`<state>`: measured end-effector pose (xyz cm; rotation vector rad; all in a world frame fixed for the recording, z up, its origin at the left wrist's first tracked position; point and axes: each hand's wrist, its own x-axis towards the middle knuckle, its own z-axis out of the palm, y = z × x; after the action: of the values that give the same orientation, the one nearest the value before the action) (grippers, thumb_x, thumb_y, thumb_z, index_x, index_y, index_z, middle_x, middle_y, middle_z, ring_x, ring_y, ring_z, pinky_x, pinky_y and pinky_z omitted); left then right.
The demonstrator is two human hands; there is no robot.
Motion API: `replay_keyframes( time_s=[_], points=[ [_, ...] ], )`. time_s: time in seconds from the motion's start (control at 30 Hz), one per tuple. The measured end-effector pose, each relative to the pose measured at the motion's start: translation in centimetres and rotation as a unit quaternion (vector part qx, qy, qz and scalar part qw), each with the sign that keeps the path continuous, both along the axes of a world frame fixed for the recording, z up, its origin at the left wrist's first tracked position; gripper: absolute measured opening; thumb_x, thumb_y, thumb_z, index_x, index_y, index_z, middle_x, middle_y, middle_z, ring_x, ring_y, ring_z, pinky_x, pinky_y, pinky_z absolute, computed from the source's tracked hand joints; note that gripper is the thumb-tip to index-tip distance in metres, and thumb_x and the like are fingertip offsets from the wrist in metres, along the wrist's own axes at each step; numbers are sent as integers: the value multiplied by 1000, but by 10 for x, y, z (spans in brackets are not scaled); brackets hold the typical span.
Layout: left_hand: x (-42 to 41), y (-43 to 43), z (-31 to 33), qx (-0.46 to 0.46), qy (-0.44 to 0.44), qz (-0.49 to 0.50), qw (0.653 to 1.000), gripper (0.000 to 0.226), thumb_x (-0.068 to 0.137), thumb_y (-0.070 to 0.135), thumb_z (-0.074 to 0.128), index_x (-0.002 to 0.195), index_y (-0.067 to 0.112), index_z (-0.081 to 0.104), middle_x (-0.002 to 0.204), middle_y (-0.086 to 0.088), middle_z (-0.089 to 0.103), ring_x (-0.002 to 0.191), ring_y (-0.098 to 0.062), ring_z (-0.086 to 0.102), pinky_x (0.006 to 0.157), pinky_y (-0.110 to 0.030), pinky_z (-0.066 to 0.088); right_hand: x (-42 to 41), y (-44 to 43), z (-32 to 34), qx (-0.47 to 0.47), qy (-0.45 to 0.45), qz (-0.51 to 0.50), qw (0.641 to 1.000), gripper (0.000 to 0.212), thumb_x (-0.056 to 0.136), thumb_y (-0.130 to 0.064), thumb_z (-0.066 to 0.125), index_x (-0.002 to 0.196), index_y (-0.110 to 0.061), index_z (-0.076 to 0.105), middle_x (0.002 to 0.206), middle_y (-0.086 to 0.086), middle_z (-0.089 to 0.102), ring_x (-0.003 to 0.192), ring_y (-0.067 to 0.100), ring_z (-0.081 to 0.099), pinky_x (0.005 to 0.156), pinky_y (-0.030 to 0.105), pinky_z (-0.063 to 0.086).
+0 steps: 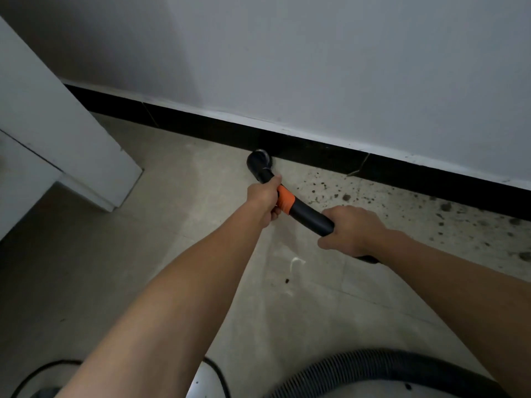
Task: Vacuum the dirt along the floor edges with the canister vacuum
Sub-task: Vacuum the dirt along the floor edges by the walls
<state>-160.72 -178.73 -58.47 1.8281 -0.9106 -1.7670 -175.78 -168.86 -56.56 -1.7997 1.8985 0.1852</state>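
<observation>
The left hand (265, 201) is wrapped around the front of the black vacuum wand (311, 215), its fingers curled under the tube just ahead of an orange band (286, 200). The right hand (350, 231) is clamped around the same wand further back, knuckles up, with the tube running out from under the palm. Both forearms are stretched forward.

At the tip of the wand, a round brush nozzle (258, 160) sits on the tiled floor (115, 282) at its far edge, touching the black baseboard (316, 152) beneath a white wall (344, 67).

Dark dirt (347, 197), in specks and small clumps, lies scattered along that far floor edge to the right of the nozzle, thickest near the baseboard. A single speck lies nearer, below the right hand.

A ribbed black hose (373, 366) curves across the near right corner of the view. A sliver of the vacuum's shiny silver canister (198, 382) shows at the bottom edge. A white cabinet (57, 124) stands on the floor to the left.
</observation>
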Motion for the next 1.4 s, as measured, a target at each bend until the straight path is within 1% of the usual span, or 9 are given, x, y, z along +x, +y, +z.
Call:
replay_keyframes(
  time_s=[0.13, 0.3, 0.37, 0.57, 0.67, 0.8, 0.97, 1.1, 1.4],
  points=[
    [0, -16, 1, 4, -2, -18, 1000, 34, 95, 38, 55, 112, 9, 50, 73, -7, 47, 56, -17, 45, 48, -26, 40, 2, -13, 2, 5, 16, 0, 1000, 28, 81, -42, 68, 100, -30, 51, 81, -6, 55, 75, 13, 55, 61, 26, 38],
    [21, -8, 3, 13, -1, -7, 1000, 30, 95, 39, 57, 102, 11, 48, 72, -7, 46, 54, -17, 45, 48, -27, 40, 15, -11, 2, 6, 12, 12, 1000, 30, 79, -42, 68, 101, -28, 55, 80, -6, 56, 73, 12, 56, 65, 28, 44],
    [38, 1, 4, 20, -6, 11, 1000, 30, 94, 38, 57, 102, 11, 49, 73, -7, 48, 54, -17, 46, 49, -27, 41, 26, -8, 2, 10, 3, 36, 999, 29, 77, -42, 68, 101, -28, 56, 80, -6, 57, 73, 13, 57, 63, 28, 43],
    [82, 63, 6, 43, -17, 24, 999, 31, 92, 36, 61, 96, 7, 50, 68, -9, 50, 42, -18, 45, 42, -25, 38, 51, 46, 4, 6, -13, 103, 995, 25, 77, -43, 66, 90, -30, 49, 75, -8, 52, 68, 14, 53, 53, 23, 31],
    [95, 107, 3, 53, -11, 35, 998, 33, 91, 36, 62, 95, 6, 51, 63, -10, 52, 39, -18, 46, 41, -24, 38, 54, 79, 5, 13, -10, 139, 990, 24, 77, -43, 64, 94, -29, 52, 81, -7, 55, 72, 15, 54, 57, 26, 35],
    [121, 160, 3, 64, -16, 81, 995, 33, 92, 37, 62, 96, 5, 52, 59, -10, 55, 38, -18, 48, 41, -25, 38, 68, 107, 8, 25, -12, 209, 978, 24, 79, -43, 63, 94, -29, 50, 83, -7, 53, 74, 15, 51, 61, 27, 37],
    [168, 214, 5, 58, -44, 165, 984, 34, 93, 35, 59, 100, 3, 51, 60, -11, 54, 38, -19, 49, 39, -24, 39, 111, 130, 7, 25, -34, 279, 959, 25, 76, -39, 63, 97, -27, 57, 79, -8, 53, 71, 15, 52, 51, 22, 29],
    [206, 256, 6, 57, -65, 223, 971, 35, 93, 34, 58, 104, 2, 50, 60, -13, 53, 35, -19, 49, 37, -22, 39, 152, 146, 3, 29, -45, 333, 941, 28, 76, -40, 64, 99, -26, 58, 83, -5, 55, 74, 18, 53, 59, 29, 35],
    [257, 291, 8, 56, -76, 306, 947, 32, 94, 35, 57, 90, 4, 51, 59, -12, 50, 37, -19, 46, 40, -24, 38, 213, 156, 1, 34, -65, 376, 924, 32, 74, -41, 65, 101, -27, 59, 86, -3, 56, 75, 19, 51, 66, 30, 40]
  ],
)
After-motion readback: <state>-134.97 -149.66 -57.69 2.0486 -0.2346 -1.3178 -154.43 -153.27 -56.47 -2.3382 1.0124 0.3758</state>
